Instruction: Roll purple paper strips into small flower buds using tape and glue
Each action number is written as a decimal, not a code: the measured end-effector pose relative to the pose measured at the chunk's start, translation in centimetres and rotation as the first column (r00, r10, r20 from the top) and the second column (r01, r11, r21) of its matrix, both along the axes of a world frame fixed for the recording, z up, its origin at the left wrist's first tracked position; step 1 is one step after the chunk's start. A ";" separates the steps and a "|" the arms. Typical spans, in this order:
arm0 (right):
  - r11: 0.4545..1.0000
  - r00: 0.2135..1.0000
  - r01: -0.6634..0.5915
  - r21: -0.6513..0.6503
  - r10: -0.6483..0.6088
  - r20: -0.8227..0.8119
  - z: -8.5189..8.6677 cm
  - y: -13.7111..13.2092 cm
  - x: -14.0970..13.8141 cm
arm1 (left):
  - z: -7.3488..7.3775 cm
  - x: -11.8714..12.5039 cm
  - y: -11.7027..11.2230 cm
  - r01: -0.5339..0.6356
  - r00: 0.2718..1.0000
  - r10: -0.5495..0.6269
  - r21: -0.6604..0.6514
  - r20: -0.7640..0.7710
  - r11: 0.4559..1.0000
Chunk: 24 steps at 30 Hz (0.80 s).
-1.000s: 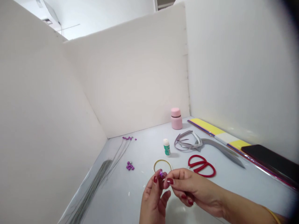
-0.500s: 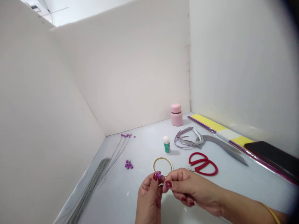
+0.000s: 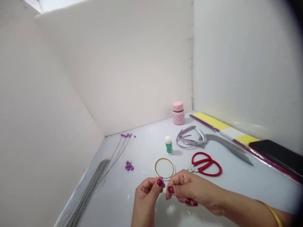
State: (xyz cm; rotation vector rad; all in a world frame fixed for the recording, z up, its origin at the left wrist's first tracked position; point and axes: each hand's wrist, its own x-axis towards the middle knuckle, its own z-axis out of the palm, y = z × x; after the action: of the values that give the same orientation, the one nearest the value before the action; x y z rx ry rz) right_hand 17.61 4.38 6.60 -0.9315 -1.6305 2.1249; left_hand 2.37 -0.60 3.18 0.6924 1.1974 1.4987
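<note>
Purple, shiny and small, the flower piece (image 3: 162, 181) sat at lower centre of the frame, raised above the bench (image 3: 113, 201). Left of the hands (image 3: 148, 191): thumb and fingers closed in a pinch on it. Right of the hands (image 3: 189, 188): thumb pressed to fingertips, apparently on a thin strand (image 3: 166, 185) running from the piece; its far end could not be made out. Judgement: good practice here was a firm, light left pinch near the base, strand kept taut and straight, fingertips close to the join; too hard a squeeze might crush the piece. Just behind lay a tape ring (image 3: 155, 169); right of centre, red scissors (image 3: 209, 166), handles spread, and a glue stick (image 3: 169, 145), upright. Further left: a purple cluster (image 3: 129, 165), then a wire bundle (image 3: 94, 181).
</note>
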 end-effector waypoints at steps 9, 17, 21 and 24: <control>0.976 0.993 -0.042 0.214 0.018 0.115 -1.4 1.0 -0.4 | -1.6 -0.4 0.5 0.015 0.999 -0.018 -0.066 -0.036 0.998; 0.738 0.953 -0.158 0.656 -0.060 0.297 -2.1 1.2 -0.8 | -2.7 -0.8 0.5 0.016 0.999 -0.020 -0.109 -0.040 0.994; 0.668 0.936 -0.197 0.717 -0.088 0.340 -2.3 1.3 -0.8 | -3.2 -0.8 0.6 0.005 1.000 -0.007 -0.137 -0.012 0.991; 0.651 0.927 -0.219 0.726 -0.093 0.363 -2.5 1.5 -0.8 | -3.2 -0.8 0.7 0.007 1.000 -0.004 -0.145 0.021 0.989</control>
State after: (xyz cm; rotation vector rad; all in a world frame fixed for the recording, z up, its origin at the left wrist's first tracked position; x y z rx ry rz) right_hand 16.80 5.85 4.13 -0.9946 -2.4690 1.0609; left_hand 1.55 0.12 -0.04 0.5808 1.2743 1.3954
